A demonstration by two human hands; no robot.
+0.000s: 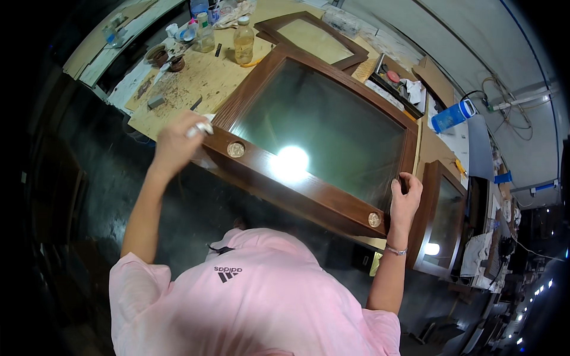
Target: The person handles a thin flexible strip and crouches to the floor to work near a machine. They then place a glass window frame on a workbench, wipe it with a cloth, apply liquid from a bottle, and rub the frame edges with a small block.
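Note:
A large brown wooden frame with a glass pane (332,118) lies tilted across the workbench in front of me. Two pale round carved rosettes (236,149) sit near the ends of its near rail, and a bright lamp reflection shows in the glass. At the near left corner, my left hand (176,141) is closed around a white cloth (205,127), which is mostly covered by the fingers. My right hand (406,200) is at the right side of the frame near its near corner, thumb and fingers curled onto the wooden edge.
The workbench (190,77) holds a bottle of yellowish liquid (243,41), small brown pots (176,63) and a grey block (155,101). Another glazed frame (314,38) lies behind. To the right are a tool tray (395,83), a blue bottle (453,115) and another glazed brown frame (439,219).

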